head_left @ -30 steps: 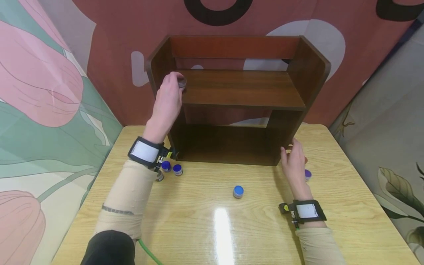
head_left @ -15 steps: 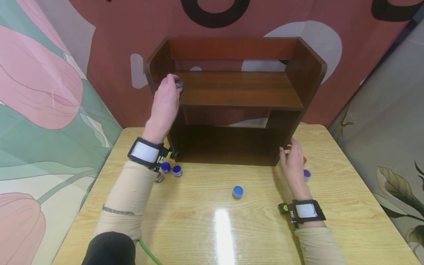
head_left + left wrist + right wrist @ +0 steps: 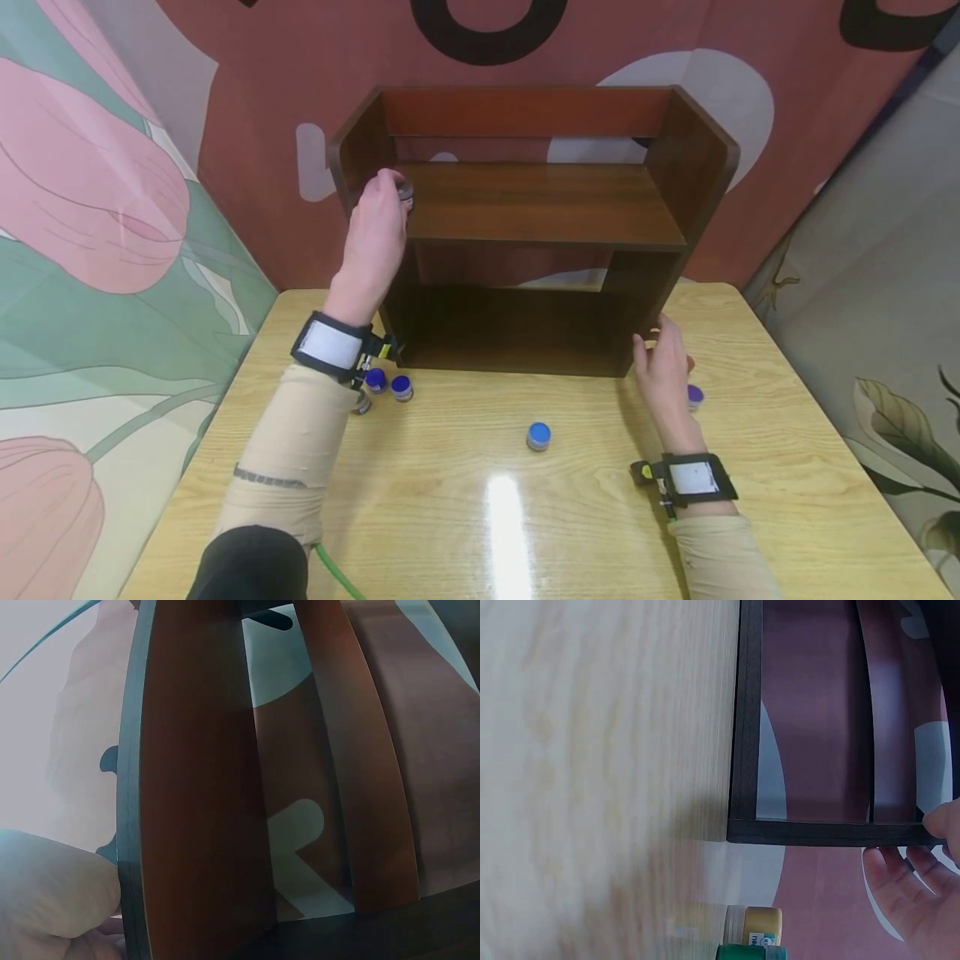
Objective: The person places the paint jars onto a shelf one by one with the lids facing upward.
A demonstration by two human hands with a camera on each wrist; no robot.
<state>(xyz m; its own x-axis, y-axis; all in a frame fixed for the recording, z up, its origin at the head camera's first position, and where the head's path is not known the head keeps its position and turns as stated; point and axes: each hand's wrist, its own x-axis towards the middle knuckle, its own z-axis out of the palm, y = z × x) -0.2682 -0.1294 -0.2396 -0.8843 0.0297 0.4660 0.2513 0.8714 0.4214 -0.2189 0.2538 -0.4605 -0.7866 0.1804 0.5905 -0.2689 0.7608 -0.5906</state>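
A two-tier dark brown wooden shelf (image 3: 540,200) stands on the table. At the left end of its upper board, my left hand (image 3: 375,225) holds a small jar (image 3: 406,193) with a greyish lid by the fingertips. The palm hides part of that jar, and only part of the left hand (image 3: 56,892) shows in the left wrist view. My right hand (image 3: 666,371) grips the shelf's right side panel low down. In the right wrist view its thumb lies over the panel's front edge (image 3: 825,832), while the fingers (image 3: 900,881) reach along the outer face.
Two jars with dark blue lids, one (image 3: 377,381) and another (image 3: 402,388), stand beside a grey jar (image 3: 362,403) below the left wrist. A lighter blue-lidded jar (image 3: 538,436) is mid-table, and a purple-lidded jar (image 3: 696,397) is right of the right hand. Printed cloth backs everything.
The head view has shifted slightly. My left hand with the small jar has moved a touch left on the upper board; the right hand keeps its place on the side panel.
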